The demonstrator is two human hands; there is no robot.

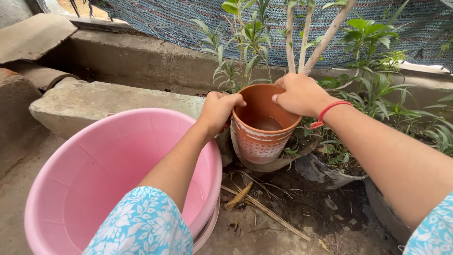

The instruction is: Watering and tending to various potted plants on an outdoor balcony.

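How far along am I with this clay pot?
Done: nothing shows as finished. In hand: the left hand and right hand grip the rim of the round terracotta clay pot, holding a little water and tilted among the plants. Left: the big round pink plastic tub stands unused.

This is an outdoor home garden corner: potted green plants (377, 89) stand on bare soil (302, 212) strewn with dry leaves, beside rough concrete ledges (108, 99), with patterned netting (198, 19) hung behind and a pink plastic tub (85, 174) on the ground.
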